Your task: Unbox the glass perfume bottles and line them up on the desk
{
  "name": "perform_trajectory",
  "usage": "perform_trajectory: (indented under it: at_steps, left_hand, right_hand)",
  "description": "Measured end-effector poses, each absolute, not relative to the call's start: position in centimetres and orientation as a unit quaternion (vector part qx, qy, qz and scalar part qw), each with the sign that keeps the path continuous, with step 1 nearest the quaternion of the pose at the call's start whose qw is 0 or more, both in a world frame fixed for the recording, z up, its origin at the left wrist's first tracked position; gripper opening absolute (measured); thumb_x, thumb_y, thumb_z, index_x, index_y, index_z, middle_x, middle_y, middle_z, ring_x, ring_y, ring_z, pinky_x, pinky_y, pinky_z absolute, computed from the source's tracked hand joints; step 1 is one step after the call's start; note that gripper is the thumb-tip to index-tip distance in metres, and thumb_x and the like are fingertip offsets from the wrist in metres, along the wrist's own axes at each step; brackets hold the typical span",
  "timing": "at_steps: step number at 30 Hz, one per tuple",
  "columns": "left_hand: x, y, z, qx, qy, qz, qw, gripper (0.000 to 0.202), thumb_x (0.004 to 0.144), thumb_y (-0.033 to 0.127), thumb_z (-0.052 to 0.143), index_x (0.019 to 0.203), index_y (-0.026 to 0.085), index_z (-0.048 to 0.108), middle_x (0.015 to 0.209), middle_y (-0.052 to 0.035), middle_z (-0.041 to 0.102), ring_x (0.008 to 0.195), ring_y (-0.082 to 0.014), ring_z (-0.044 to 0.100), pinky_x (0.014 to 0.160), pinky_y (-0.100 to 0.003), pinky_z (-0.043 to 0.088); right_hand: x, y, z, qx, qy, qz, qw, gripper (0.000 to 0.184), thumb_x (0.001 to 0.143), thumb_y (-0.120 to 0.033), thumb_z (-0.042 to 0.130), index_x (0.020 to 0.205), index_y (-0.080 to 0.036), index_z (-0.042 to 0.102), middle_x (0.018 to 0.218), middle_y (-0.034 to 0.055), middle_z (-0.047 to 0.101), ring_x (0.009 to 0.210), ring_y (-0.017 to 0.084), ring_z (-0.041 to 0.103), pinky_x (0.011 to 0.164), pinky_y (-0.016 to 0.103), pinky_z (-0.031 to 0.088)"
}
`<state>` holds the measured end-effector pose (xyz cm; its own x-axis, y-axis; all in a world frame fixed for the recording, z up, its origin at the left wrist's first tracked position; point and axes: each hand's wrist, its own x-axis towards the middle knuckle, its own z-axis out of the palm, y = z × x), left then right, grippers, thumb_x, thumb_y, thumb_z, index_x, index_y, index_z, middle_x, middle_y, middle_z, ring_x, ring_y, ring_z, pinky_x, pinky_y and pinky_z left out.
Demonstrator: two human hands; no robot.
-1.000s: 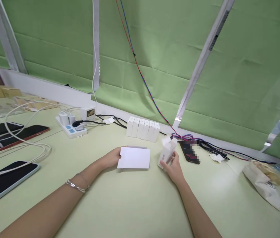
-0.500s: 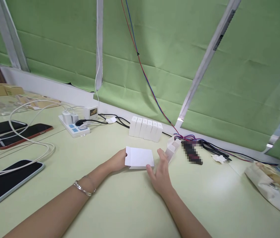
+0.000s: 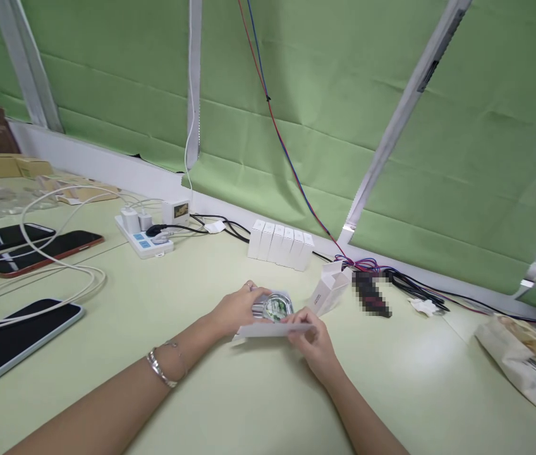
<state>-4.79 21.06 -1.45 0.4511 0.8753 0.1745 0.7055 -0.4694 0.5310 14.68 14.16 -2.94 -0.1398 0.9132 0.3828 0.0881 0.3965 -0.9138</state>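
Observation:
My left hand [image 3: 237, 309] is closed on a clear packet with a coiled cable [image 3: 275, 307] inside it. My right hand [image 3: 313, 338] pinches the edge of a flat white card [image 3: 268, 330], held level just under the packet. A small open white box [image 3: 328, 292] lies on the table just beyond my right hand, untouched. A bracelet sits on my left wrist.
A row of small white boxes [image 3: 280, 244] stands by the wall. A power strip [image 3: 143, 237] with chargers sits further left. Phones [image 3: 12, 338] and white cables [image 3: 35, 278] lie at the left. Dark cables [image 3: 410, 287] and a crumpled bag [image 3: 517, 363] lie at the right.
My right hand put the small box down on the table and came to the white card. The card tipped from facing me to flat, which shows the cable packet in my left hand.

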Motion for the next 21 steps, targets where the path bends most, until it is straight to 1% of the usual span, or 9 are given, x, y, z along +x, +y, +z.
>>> perform_trajectory:
  at_steps: [4,6,8,10,12,14,16,19,21]
  left_hand:
    - [-4.8,21.0,-1.2,0.839,0.456,0.206,0.212,0.061,0.061,0.056,0.065,0.113,0.025,0.055,0.108,-0.0044,0.049,0.083,-0.0202,0.058,0.074,-0.03,0.045]
    - [-5.1,21.2,-1.1,0.844,0.432,0.22,0.23,0.052,0.063,0.05,0.065,0.106,0.022,0.057,0.105,-0.0043,0.049,0.086,-0.0197,0.056,0.077,-0.029,0.044]
    - [-5.5,21.5,-1.2,0.854,0.398,0.224,0.249,0.039,0.068,0.043,0.062,0.1,0.021,0.059,0.101,-0.004,0.049,0.086,-0.0189,0.054,0.076,-0.028,0.043]
    - [-5.9,21.9,-1.2,0.861,0.373,0.221,0.264,0.029,0.073,0.038,0.058,0.095,0.02,0.06,0.099,-0.0043,0.05,0.08,-0.017,0.053,0.071,-0.026,0.043]
    - [-6.2,22.2,-1.2,0.863,0.364,0.225,0.27,0.025,0.075,0.037,0.055,0.092,0.019,0.06,0.097,-0.0047,0.051,0.072,-0.0151,0.052,0.066,-0.026,0.043]
    - [-6.3,22.2,-1.1,0.862,0.356,0.233,0.274,0.025,0.075,0.037,0.055,0.091,0.019,0.06,0.095,-0.0044,0.051,0.069,-0.0143,0.051,0.063,-0.025,0.042]
    - [-6.3,22.2,-1.0,0.862,0.35,0.237,0.282,0.023,0.074,0.037,0.057,0.088,0.02,0.06,0.092,-0.0036,0.052,0.068,-0.0143,0.05,0.061,-0.024,0.042]
    - [-6.3,22.1,-1.0,0.859,0.346,0.236,0.294,0.021,0.073,0.036,0.059,0.085,0.02,0.06,0.093,-0.0038,0.052,0.07,-0.0151,0.051,0.061,-0.024,0.043]
    - [-6.2,22.1,-1.2,0.858,0.343,0.243,0.296,0.019,0.073,0.034,0.059,0.085,0.019,0.06,0.098,-0.0051,0.053,0.079,-0.0173,0.053,0.068,-0.026,0.044]
  right_hand:
    - [15.0,13.7,-2.5,-0.317,-0.664,0.46,0.497,0.05,0.083,-0.061,0.034,0.061,-0.019,0.053,0.066,0.0043,0.06,0.076,0.021,0.061,0.085,0.038,0.041]
    - [15.1,13.7,-2.4,-0.352,-0.667,0.478,0.45,0.061,0.086,-0.06,0.021,0.054,-0.019,0.052,0.057,0.0049,0.059,0.068,0.02,0.061,0.081,0.038,0.043]
    - [14.9,13.9,-2.4,-0.429,-0.69,0.409,0.416,0.055,0.087,-0.054,0.027,0.055,-0.019,0.053,0.057,0.0045,0.058,0.063,0.018,0.058,0.071,0.035,0.046]
    - [14.4,14.1,-2.2,-0.481,-0.738,0.236,0.411,0.037,0.086,-0.042,0.039,0.064,-0.019,0.057,0.066,0.0053,0.06,0.069,0.019,0.055,0.069,0.034,0.045]
    - [13.9,14.5,-2.1,-0.482,-0.775,0.066,0.404,0.018,0.082,-0.03,0.046,0.084,-0.019,0.06,0.087,0.0085,0.062,0.085,0.022,0.053,0.079,0.038,0.043]
    - [13.2,15.1,-2.1,-0.483,-0.793,-0.019,0.37,0.032,0.077,-0.026,0.051,0.108,-0.018,0.056,0.112,0.0125,0.056,0.104,0.027,0.047,0.089,0.044,0.038]
    - [12.7,15.7,-2.3,-0.498,-0.807,-0.045,0.316,0.05,0.074,-0.026,0.055,0.122,-0.017,0.047,0.126,0.0149,0.048,0.112,0.031,0.041,0.093,0.05,0.035]
    - [12.2,16.3,-2.7,-0.513,-0.816,-0.043,0.263,0.055,0.071,-0.025,0.055,0.125,-0.017,0.045,0.127,0.0156,0.047,0.11,0.033,0.042,0.09,0.052,0.036]
    - [12.0,16.4,-2.9,-0.52,-0.81,-0.042,0.268,0.056,0.069,-0.024,0.055,0.124,-0.016,0.046,0.123,0.0152,0.049,0.108,0.033,0.043,0.089,0.052,0.036]
